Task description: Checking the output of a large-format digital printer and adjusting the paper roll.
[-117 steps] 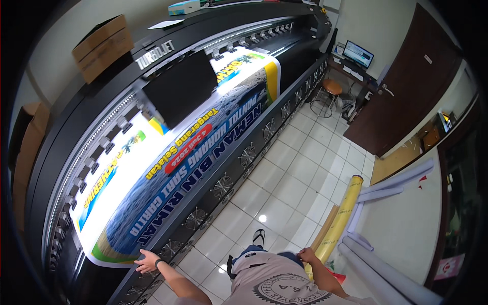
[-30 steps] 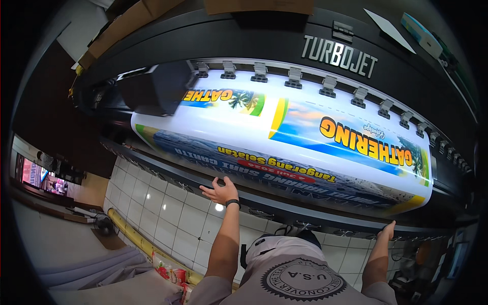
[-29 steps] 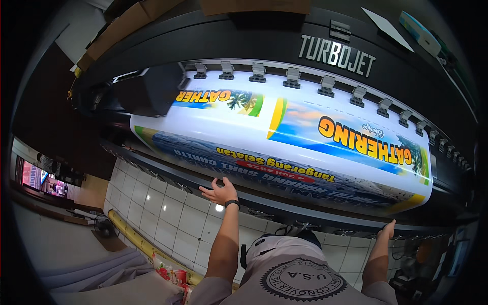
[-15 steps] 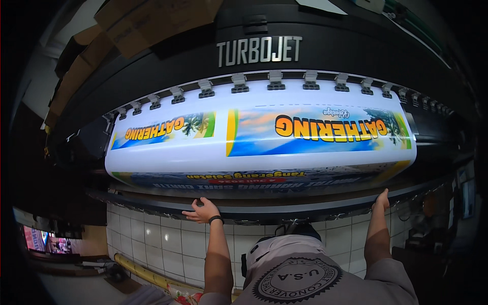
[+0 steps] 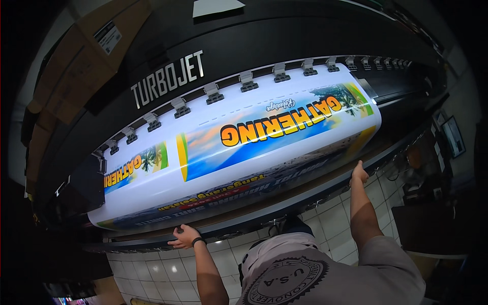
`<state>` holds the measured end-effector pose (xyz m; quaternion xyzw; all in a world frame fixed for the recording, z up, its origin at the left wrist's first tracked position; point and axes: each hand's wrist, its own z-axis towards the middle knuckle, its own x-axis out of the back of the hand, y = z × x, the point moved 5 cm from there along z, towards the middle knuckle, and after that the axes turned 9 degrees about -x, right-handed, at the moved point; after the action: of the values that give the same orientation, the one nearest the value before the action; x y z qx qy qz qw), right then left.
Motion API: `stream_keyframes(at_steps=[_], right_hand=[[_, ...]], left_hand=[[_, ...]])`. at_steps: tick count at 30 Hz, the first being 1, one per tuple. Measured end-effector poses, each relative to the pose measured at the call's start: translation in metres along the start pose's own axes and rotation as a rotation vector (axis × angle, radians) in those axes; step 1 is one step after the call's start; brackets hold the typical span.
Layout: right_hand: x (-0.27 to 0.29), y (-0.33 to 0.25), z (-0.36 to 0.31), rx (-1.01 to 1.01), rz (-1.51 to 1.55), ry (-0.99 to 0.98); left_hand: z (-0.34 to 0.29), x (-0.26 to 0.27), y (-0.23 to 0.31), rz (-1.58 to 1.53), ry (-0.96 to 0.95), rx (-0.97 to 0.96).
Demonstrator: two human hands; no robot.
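Observation:
A wide-format printer (image 5: 284,38) carries a glossy printed banner sheet (image 5: 203,122) with bright blue, green and orange artwork, curving down over its front. Below the sheet runs a long dark front rail (image 5: 300,195). My left hand (image 5: 185,237), with a dark band at the wrist, is at the rail's near edge below the sheet's left part; its fingers are curved and apart, with nothing seen in them. Farther right, my right hand (image 5: 359,173) grips the rail's edge, thumb on top, its other fingers partly hidden. Neither hand touches the sheet.
A row of grey clamps (image 5: 214,93) lines the sheet's upper edge. Cardboard boxes (image 5: 76,76) stand on the printer's far left, and a white paper (image 5: 216,7) lies on its top. White floor tiles (image 5: 168,272) show below the rail. A dark screen (image 5: 452,136) is at the right.
My view has turned and shifted right, so the printer and sheet now slant up to the right. Both hands stay at the rail in much the same places.

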<state>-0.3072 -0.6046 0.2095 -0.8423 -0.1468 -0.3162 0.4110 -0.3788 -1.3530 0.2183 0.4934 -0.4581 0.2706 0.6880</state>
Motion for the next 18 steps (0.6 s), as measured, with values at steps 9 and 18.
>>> stream_keyframes(at_steps=[9,18], right_hand=[[0.002,-0.002,-0.004,-0.016,-0.008,-0.014],[0.002,0.0,-0.002,-0.007,0.002,-0.021]], left_hand=[[-0.003,0.002,0.002,0.016,-0.008,-0.019],[-0.004,0.007,0.004,0.031,-0.032,-0.031]])
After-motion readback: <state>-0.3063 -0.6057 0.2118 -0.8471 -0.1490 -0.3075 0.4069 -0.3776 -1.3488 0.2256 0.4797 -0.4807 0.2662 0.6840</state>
